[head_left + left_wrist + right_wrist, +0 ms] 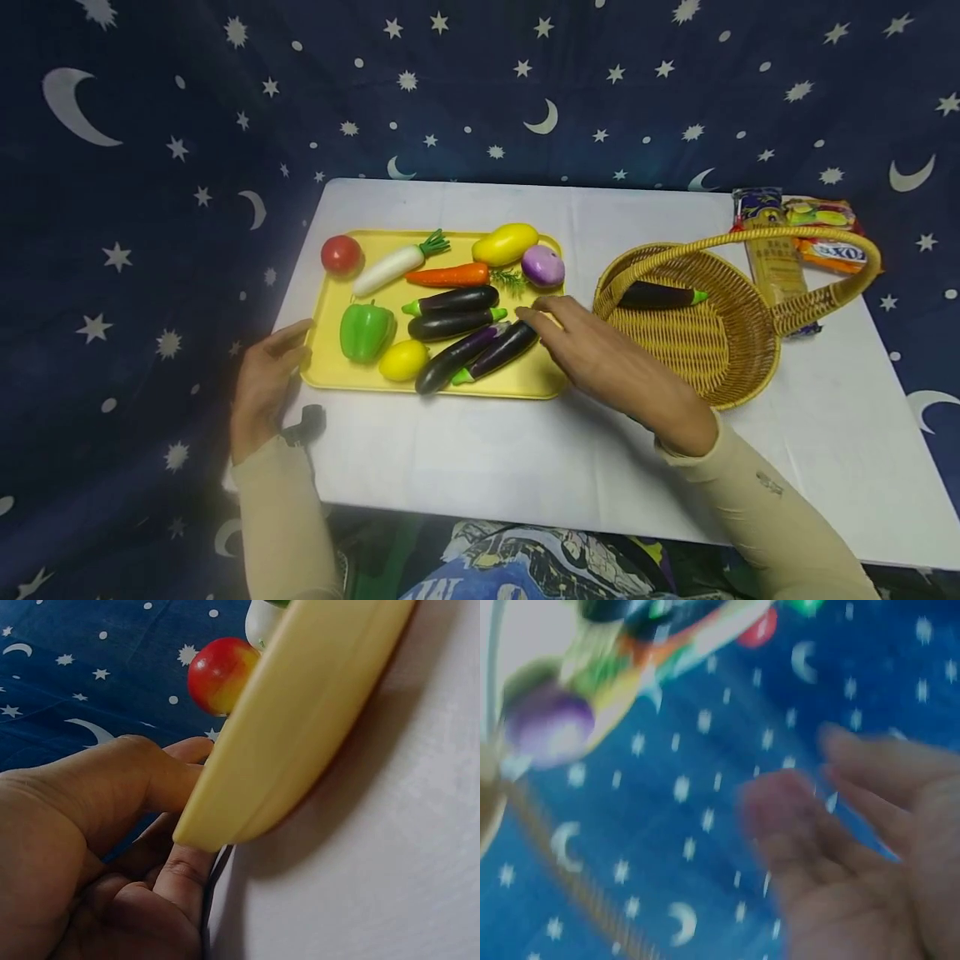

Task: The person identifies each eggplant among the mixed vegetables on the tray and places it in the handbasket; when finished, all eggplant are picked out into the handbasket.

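At its left end, the yellow tray [536, 375] is gripped by my left hand [264, 387]; the left wrist view shows the thumb of that hand [127, 840] against the tray wall [277, 735] and fingers underneath. My right hand [600, 354] hovers at the tray's right side, fingertips by the upper end of a dark eggplant [508, 348]. Blurred in the right wrist view, this hand [855, 847] has spread fingers and holds nothing. Several eggplants [453, 325] lie mid-tray, with a green pepper [365, 332] and a lemon [403, 361] to their left.
Right of the tray stands a wicker basket [738, 358] with a tall handle and one eggplant [652, 296] inside. Behind it lie food packets [780, 258]. A tomato [341, 255], radish [390, 269], carrot [448, 276], yellow fruit [505, 244] and purple onion [543, 266] line the tray's back.
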Action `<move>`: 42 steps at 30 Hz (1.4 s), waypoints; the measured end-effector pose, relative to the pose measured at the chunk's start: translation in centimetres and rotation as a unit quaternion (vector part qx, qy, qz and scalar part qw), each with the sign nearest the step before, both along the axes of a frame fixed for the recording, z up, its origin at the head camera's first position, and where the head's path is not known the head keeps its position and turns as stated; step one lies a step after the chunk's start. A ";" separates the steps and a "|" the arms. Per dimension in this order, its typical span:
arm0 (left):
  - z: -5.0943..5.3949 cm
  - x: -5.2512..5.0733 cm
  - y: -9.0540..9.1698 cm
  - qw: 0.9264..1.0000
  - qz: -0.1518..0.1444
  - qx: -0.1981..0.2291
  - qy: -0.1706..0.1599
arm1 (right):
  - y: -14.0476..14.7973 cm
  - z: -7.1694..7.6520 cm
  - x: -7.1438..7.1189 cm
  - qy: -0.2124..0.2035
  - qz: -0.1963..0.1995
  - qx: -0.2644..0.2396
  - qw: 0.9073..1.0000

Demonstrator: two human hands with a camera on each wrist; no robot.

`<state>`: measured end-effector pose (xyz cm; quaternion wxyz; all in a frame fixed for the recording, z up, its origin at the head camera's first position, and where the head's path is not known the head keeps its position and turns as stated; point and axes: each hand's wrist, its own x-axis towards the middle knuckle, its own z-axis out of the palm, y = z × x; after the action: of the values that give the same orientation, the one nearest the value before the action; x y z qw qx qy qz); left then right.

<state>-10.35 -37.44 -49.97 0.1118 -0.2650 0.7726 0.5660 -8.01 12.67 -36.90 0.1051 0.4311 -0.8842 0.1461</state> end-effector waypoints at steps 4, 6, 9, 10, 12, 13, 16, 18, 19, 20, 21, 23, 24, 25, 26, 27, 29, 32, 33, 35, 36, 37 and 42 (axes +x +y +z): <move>0.2 -0.1 0.1 1.000 -0.003 -0.004 0.001 | -1.9 -2.3 -0.6 -0.051 -0.033 0.108 0.992; 0.3 -0.2 0.1 1.000 -0.003 -0.004 -0.004 | -2.4 -3.2 -1.0 -0.077 -0.055 0.125 0.988; 0.6 -0.2 0.2 1.000 -0.003 -0.006 -0.012 | -3.0 -4.5 -1.4 -0.094 -0.074 0.121 0.985; 0.7 -0.1 0.3 1.000 -0.004 -0.007 -0.013 | -3.2 -4.9 -1.5 -0.091 -0.076 0.115 0.986; 0.8 0.0 0.3 1.000 -0.004 -0.002 -0.013 | -3.5 -5.6 -1.7 -0.068 -0.075 0.097 0.990; 0.8 0.0 0.3 1.000 -0.001 0.007 -0.010 | -3.6 -6.0 -1.8 -0.054 -0.074 0.090 0.992; 0.8 -0.1 0.2 0.999 0.007 0.040 -0.002 | -4.0 -6.8 -2.1 -0.027 -0.075 0.077 0.994; 0.7 -0.1 0.2 0.999 0.010 0.045 -0.002 | -4.2 -7.1 -2.3 -0.024 -0.075 0.076 0.994; 0.7 -0.1 0.1 0.999 0.010 0.037 -0.006 | -4.3 -7.2 -2.4 -0.026 -0.075 0.077 0.994; 0.7 -0.1 0.2 0.999 0.009 0.029 -0.010 | -4.4 -7.3 -2.5 -0.028 -0.075 0.077 0.994; 0.7 -0.1 0.2 1.000 0.011 0.026 -0.013 | -4.4 -7.3 -2.6 -0.027 -0.076 0.076 0.994; 0.7 -0.1 0.2 1.000 0.008 0.012 -0.018 | -4.3 -7.4 -2.7 -0.028 -0.078 0.075 0.994; 0.7 -0.1 0.2 1.000 0.010 0.017 -0.017 | -4.2 -7.4 -2.7 -0.028 -0.081 0.073 0.994; 0.6 -0.1 0.2 1.000 0.010 0.019 -0.016 | -4.2 -7.5 -2.7 -0.028 -0.083 0.072 0.994; 0.6 -0.1 0.2 1.000 0.012 0.026 -0.013 | -4.1 -7.5 -2.7 -0.027 -0.084 0.071 0.994; 0.6 -0.1 0.2 0.999 0.012 0.029 -0.012 | -4.0 -7.5 -2.7 -0.027 -0.084 0.071 0.994; 0.5 -0.1 0.2 0.999 0.013 0.033 -0.011 | -3.9 -7.6 -2.8 -0.022 -0.082 0.071 0.994; 0.4 -0.1 0.1 0.999 0.013 0.040 -0.010 | -3.9 -7.7 -2.8 -0.018 -0.078 0.078 0.994; 0.4 -0.1 0.0 0.999 0.012 0.042 -0.010 | -3.8 -7.7 -2.8 -0.017 -0.077 0.083 0.993; 0.3 -0.1 -0.1 0.999 0.009 0.044 -0.008 | -3.7 -7.8 -2.7 -0.019 -0.075 0.090 0.993; 0.3 -0.1 -0.1 0.999 0.008 0.043 -0.008 | -3.7 -7.8 -2.8 -0.021 -0.074 0.093 0.993; 0.2 -0.1 -0.1 0.999 0.006 0.039 -0.008 | -3.7 -7.8 -2.8 -0.021 -0.073 0.095 0.993; 0.0 -0.1 -0.2 1.000 0.000 0.028 -0.007 | -3.5 -8.0 -2.7 -0.020 -0.067 0.098 0.993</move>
<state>-10.42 -37.64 -49.98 0.1248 -0.2654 0.7559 0.5853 -10.76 9.18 -44.91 0.0546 0.3760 -0.9231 0.0599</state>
